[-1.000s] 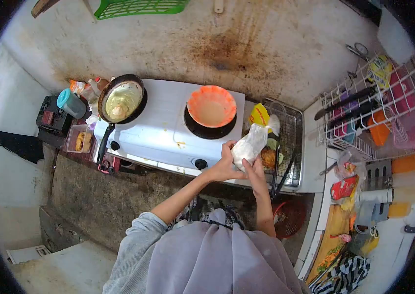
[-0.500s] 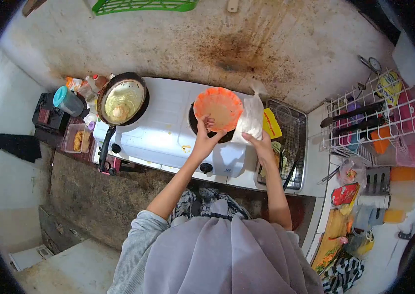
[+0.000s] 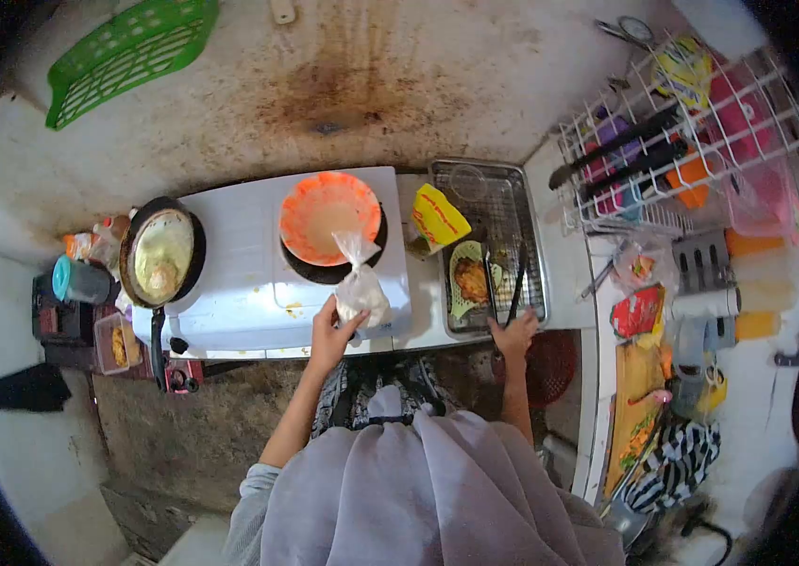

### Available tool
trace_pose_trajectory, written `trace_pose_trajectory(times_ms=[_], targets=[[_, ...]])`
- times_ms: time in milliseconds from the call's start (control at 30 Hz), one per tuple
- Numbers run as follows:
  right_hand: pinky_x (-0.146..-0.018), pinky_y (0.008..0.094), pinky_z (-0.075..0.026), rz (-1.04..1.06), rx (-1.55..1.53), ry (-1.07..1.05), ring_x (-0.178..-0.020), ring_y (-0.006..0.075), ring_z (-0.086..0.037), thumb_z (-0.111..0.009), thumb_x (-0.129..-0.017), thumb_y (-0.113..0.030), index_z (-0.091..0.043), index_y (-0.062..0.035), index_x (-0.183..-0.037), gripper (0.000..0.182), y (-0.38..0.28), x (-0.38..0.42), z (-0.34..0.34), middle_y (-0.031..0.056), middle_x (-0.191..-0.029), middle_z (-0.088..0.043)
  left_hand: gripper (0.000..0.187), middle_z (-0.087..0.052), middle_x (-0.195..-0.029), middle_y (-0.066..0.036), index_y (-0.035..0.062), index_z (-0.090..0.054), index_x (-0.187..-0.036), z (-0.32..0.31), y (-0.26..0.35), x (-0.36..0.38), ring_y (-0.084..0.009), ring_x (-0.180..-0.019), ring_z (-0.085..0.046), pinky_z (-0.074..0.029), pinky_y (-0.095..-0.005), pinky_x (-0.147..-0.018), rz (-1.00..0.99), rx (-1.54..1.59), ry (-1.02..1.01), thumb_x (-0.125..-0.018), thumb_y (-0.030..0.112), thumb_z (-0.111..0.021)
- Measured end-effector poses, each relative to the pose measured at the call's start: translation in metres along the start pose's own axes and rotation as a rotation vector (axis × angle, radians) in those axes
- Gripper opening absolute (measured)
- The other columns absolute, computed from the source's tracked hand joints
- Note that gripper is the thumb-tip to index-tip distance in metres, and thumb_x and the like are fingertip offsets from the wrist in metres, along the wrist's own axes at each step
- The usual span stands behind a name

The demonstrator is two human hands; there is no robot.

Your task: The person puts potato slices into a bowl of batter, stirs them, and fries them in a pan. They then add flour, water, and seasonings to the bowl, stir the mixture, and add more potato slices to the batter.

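Note:
My left hand is closed round the lower left side of a knotted clear plastic bag of white powder. The bag is upright at the stove's front edge, its top overlapping the rim of an orange scalloped bowl in view. Pale liquid fills the bowl, which sits over the right burner. My right hand is at the near ends of dark tongs, thumb and fingers apart; a firm grip does not show. The tongs lie over a metal tray with a wire rack, beside a browned fried piece on a pale green slotted utensil.
A frying pan with oil and food stands on the left burner, its handle jutting past the stove's front. A yellow packet leans by the tray. At right are a white wire rack and a cutting board.
My right hand has left the powder bag and moved right to the tongs at the tray. My left hand has gone from the bowl to the bag. The view has shifted right.

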State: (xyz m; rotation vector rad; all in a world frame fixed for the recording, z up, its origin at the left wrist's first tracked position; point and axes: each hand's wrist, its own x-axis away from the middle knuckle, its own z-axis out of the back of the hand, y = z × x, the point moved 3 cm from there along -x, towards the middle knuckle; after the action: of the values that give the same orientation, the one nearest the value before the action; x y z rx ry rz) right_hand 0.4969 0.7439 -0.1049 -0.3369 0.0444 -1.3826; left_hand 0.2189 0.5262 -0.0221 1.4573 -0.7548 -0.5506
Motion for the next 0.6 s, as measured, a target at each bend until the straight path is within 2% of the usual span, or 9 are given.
trace_pose_trajectory(times_ms=[33,167,233,367,433,500,533,567,600], targets=[[-0.092,0.0479,-0.023,-0.045,-0.024,-0.029,-0.112,0.0429,-0.024,-0.066,-0.059,-0.051,-0.019,0.0107,-0.121,0.099,0.012,-0.002,-0.011,0.0309,-0.12,-0.026,0.034,-0.058,-0.089,-0.008,-0.0024,-0.049,-0.102,0.005,-0.01,0.009,-0.0116,-0.081,-0.054,-0.044,-0.0248,-0.069,0.074,-0.009,0.018,-0.072,0.006,-0.061],[-0.095,0.0463,-0.02,0.011,0.143,-0.107,-0.117,0.0401,-0.02,-0.07,-0.057,-0.045,-0.016,0.0105,-0.123,0.101,0.025,-0.013,-0.035,0.0342,-0.123,-0.019,0.026,-0.056,-0.074,-0.005,-0.0018,-0.053,-0.088,0.018,-0.027,0.041,-0.0086,-0.064,-0.047,-0.038,-0.023,-0.056,-0.081,-0.138,0.186,-0.07,0.013,-0.064],[-0.095,0.0466,-0.021,-0.02,-0.14,-0.19,-0.115,0.0385,-0.025,-0.07,-0.06,-0.038,-0.022,0.0097,-0.122,0.092,0.038,-0.02,-0.036,0.0314,-0.125,-0.02,0.026,-0.056,-0.074,-0.005,-0.0011,-0.053,-0.088,0.023,-0.028,0.055,-0.0089,-0.065,-0.047,-0.038,-0.0231,-0.058,-0.03,-0.058,0.242,-0.07,0.014,-0.065],[-0.092,0.0429,-0.029,-0.047,-0.15,-0.015,-0.11,0.0392,-0.034,-0.066,-0.065,-0.03,-0.036,0.0108,-0.114,0.071,0.045,-0.003,-0.016,0.0279,-0.115,-0.038,0.026,-0.056,-0.076,-0.003,-0.0005,-0.054,-0.09,0.044,-0.024,0.08,-0.0065,-0.067,-0.046,-0.037,-0.0209,-0.059,0.024,-0.091,0.24,-0.07,0.013,-0.065],[-0.09,0.0399,-0.032,-0.1,-0.207,0.09,-0.11,0.0368,-0.035,-0.067,-0.066,-0.028,-0.037,0.0087,-0.114,0.068,0.019,0.028,0.018,0.0264,-0.111,-0.043,0.026,-0.056,-0.077,-0.003,-0.0007,-0.053,-0.09,0.059,-0.027,0.092,-0.0067,-0.068,-0.047,-0.038,-0.0211,-0.06,0.018,-0.058,0.277,-0.07,0.011,-0.065],[-0.082,0.0335,-0.036,-0.005,-0.375,0.194,-0.096,0.0279,-0.048,-0.065,-0.066,-0.025,-0.042,0.0091,-0.105,0.057,0.024,0.039,0.032,0.0232,-0.101,-0.049,0.026,-0.056,-0.078,-0.003,-0.0009,-0.053,-0.091,0.076,-0.023,0.102,-0.0068,-0.069,-0.048,-0.039,-0.0212,-0.061,0.012,-0.029,0.299,-0.07,0.01,-0.065],[-0.075,0.0299,-0.04,0.093,-0.27,0.302,-0.084,0.0232,-0.052,-0.065,-0.069,-0.024,-0.041,0.0066,-0.105,0.053,0.003,0.056,0.052,0.0177,-0.094,-0.052,0.027,-0.057,-0.079,-0.004,-0.001,-0.053,-0.091,0.085,-0.013,0.109,-0.0073,-0.071,-0.05,-0.04,-0.022,-0.063,0.009,0.031,0.327,-0.07,0.01,-0.065],[-0.073,0.0281,-0.04,0.181,-0.48,0.269,-0.084,0.0193,-0.051,-0.06,-0.075,-0.022,-0.039,0.0038,-0.109,0.048,0.001,0.057,0.051,0.0138,-0.096,-0.052,0.027,-0.057,-0.08,-0.004,-0.0011,-0.053,-0.092,0.097,-0.007,0.114,-0.0078,-0.073,-0.051,-0.041,-0.0228,-0.065,0.003,0.09,0.352,-0.069,0.009,-0.065],[-0.084,0.0296,-0.032,0.206,-0.655,0.152,-0.098,0.0212,-0.043,-0.06,-0.075,-0.021,-0.037,0.0037,-0.113,0.051,-0.026,0.07,0.061,0.0149,-0.107,-0.046,0.027,-0.057,-0.08,-0.004,-0.0011,-0.053,-0.092,0.11,-0.005,0.119,-0.0078,-0.073,-0.051,-0.041,-0.0228,-0.065,-0.002,0.087,0.355,-0.069,0.009,-0.065]])
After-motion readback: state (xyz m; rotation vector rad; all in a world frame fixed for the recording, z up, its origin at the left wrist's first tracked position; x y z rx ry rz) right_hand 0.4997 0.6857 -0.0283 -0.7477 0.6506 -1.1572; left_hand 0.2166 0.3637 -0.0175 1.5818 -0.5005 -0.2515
